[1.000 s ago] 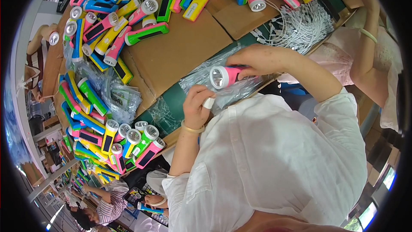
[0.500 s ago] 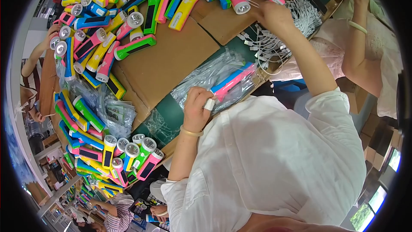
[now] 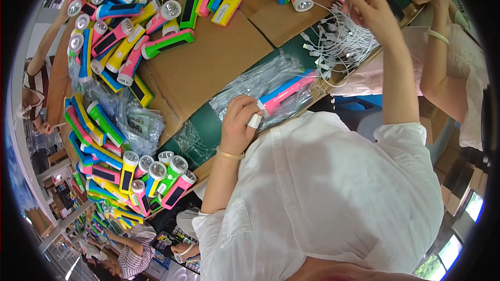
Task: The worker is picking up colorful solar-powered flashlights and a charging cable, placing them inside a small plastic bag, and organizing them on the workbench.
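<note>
Head view: the left hand [image 3: 238, 127] is closed around the tail end of a pink and blue torch [image 3: 287, 92], pinning it on a heap of clear plastic bags [image 3: 260, 86] at the near edge of the worktop [image 3: 208, 119]. Holding it by the end keeps the torch steady, probably so that it stays ready while the other hand is away. The right hand [image 3: 367, 8] is stretched far forward with its fingers pinched on white cables [image 3: 338, 41] from a tangled pile; its grip is closed on a strand, lifted a little above the rest. Flat sheets of cardboard [image 3: 208, 65] cover much of the worktop, and loose torches in pink, yellow, green and blue [image 3: 125, 41] lie heaped along its far and left sides. More clear bags [image 3: 135, 122] lie crumpled at the left, and some seem to hold small items that cannot be made out. Another person's arm [image 3: 442, 67] reaches in at the right.
</note>
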Motion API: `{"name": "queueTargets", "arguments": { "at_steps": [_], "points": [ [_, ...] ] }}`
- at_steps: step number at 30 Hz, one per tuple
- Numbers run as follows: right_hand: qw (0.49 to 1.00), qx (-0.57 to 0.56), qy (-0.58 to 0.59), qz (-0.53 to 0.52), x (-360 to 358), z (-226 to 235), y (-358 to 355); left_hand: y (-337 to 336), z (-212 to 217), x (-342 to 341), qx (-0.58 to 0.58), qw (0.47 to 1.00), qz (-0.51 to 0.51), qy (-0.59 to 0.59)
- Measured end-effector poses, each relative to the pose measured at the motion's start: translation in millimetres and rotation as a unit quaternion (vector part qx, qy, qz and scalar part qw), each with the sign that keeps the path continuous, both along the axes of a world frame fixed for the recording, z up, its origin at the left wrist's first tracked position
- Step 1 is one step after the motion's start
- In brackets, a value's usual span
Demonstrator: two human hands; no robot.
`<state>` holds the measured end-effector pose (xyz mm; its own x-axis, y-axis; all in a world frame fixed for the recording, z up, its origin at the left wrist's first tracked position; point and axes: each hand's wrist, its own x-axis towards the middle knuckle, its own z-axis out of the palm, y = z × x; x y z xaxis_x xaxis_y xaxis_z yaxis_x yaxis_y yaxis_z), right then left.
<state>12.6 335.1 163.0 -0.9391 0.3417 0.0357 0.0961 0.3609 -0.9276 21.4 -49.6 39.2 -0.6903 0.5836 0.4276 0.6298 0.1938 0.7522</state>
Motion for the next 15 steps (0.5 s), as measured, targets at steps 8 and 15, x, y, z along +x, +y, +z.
{"name": "queueTargets", "arguments": {
  "at_steps": [8,15],
  "points": [
    [0.961,-0.182,0.098,0.186,20,23,-55,0,-3,4,-0.017,0.999,0.035,-0.026],
    [0.949,-0.168,-0.104,0.245,26,-48,-81,0,-2,7,-0.012,0.997,0.041,-0.059]
  ]
}}
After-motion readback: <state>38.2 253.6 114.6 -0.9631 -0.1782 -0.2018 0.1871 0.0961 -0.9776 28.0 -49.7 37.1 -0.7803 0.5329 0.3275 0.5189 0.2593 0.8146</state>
